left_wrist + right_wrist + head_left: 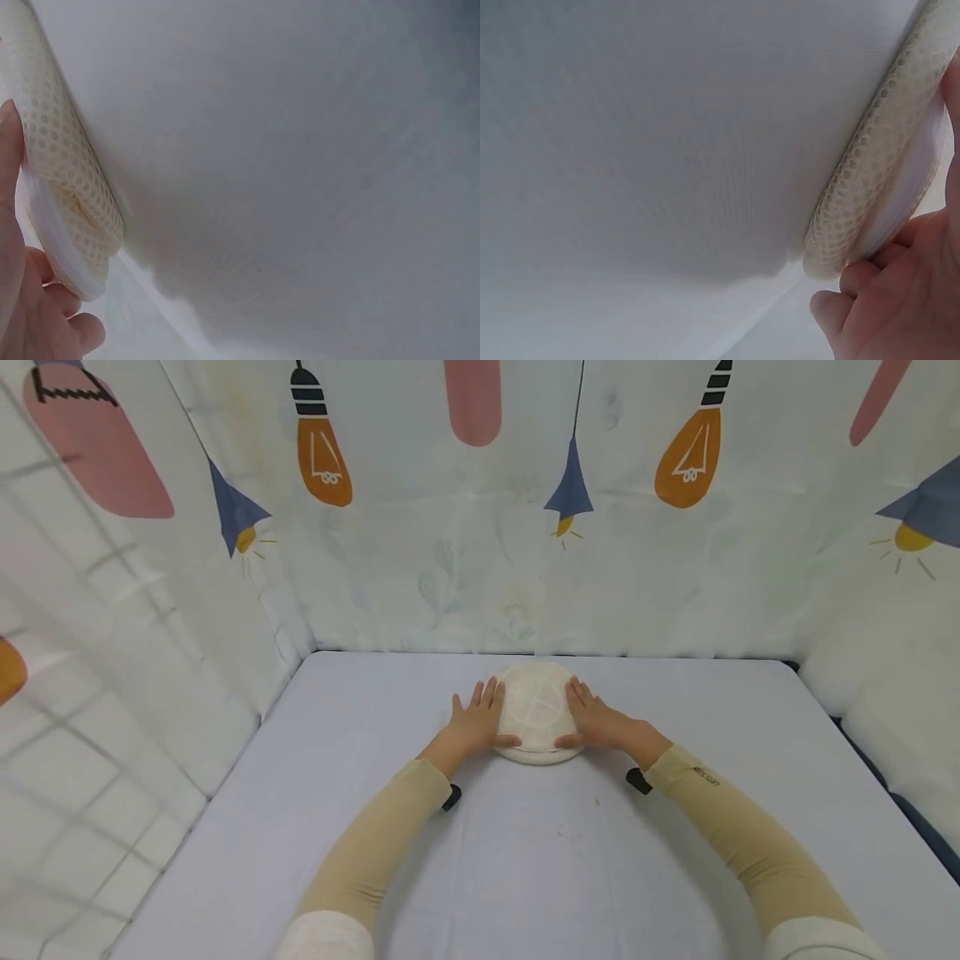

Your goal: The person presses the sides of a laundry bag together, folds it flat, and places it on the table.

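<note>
A round, domed cream mesh bag, which looks like a laundry wash bag, sits on the white table near its back edge. My left hand rests against its left side, fingers pointing away and thumb along the near side. The right hand mirrors this on the right side. In the left wrist view, the left hand touches the mesh bag beside a smooth pale band. In the right wrist view, fingertips of the right hand meet the edge of the bag. Its underside is hidden.
The white-covered table stretches out in front of me. A pale curtain printed with lamps and bulbs hangs behind it and along the sides. Dark camera pieces sit under both wrists.
</note>
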Demonstrator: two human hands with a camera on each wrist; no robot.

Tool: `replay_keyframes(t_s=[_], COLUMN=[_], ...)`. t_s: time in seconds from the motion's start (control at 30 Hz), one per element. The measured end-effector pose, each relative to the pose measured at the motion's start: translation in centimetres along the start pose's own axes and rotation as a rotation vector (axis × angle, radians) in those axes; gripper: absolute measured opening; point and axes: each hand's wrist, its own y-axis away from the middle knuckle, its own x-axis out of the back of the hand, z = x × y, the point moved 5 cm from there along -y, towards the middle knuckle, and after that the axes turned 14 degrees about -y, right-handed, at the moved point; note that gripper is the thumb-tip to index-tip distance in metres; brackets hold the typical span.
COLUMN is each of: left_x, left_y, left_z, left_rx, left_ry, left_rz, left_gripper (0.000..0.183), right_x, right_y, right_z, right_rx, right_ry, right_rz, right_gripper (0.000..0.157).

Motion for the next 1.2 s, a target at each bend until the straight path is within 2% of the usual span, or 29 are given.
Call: replay_keyframes(t_s=[0.17, 0.37, 0.6, 0.77, 0.93, 1.2], left_x=[-0.1, 0.3, 0.1, 0.6, 1.3, 0.9], left_y=[-0.1, -0.7, -1.0, -1.1, -1.3, -1.9], left_z=[-0.2, -0.4, -1.0, -1.6, -1.6, -1.0], left_rx=[-0.012, -0.040, -0.075, -0.088, -0.126, -0.143], left_ry=[-0.001, -0.023, 0.034, 0.061, 0.075, 0.078], left_rz=[-0.006, 0.038, 0.043, 0.046, 0.035, 0.002], left_gripper=[0.109, 0.108, 0.108, 0.105, 0.109, 0.118], right_x=[0.1, 0.8, 1.3, 1.7, 2.1, 2.2], right_y=[0.3, 0.2, 0.2, -0.1, -0.7, -2.2], right_z=[-0.1, 0.0, 0.2, 0.1, -0.3, -0.9], right_rx=[0.025, 0.060, 0.087, 0.104, 0.120, 0.135], right_ry=[-0.004, 0.001, -0.011, -0.016, -0.005, 0.104], right_rz=[0.006, 0.021, 0.019, 0.001, -0.002, -0.021], right_gripper=[0.113, 0.112, 0.112, 0.111, 0.108, 0.116])
